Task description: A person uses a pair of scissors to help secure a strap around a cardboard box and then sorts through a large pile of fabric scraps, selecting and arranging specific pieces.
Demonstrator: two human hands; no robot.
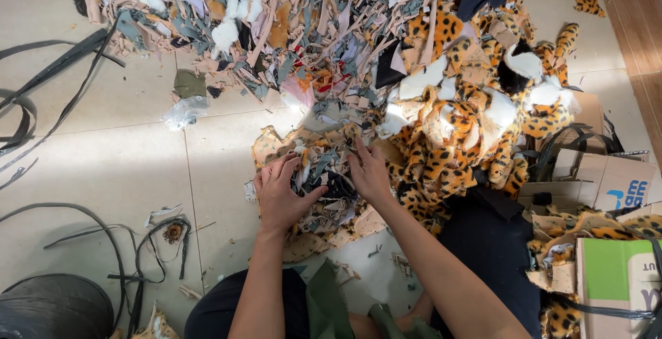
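1. Nearest the camera, two bare forearms are seen reaching forward over a tiled floor (124, 166).
2. The left hand (279, 191) is laid flat on a small heap of fabric scraps (321, 173), fingers spread, thumb out; nothing is clamped.
3. The right hand (369, 170) is pressed on the same heap, fingers together and dug in.
4. A pile of leopard-print plush pieces (455, 146) is seen just beside it; cardboard boxes (607, 180) lie further right.
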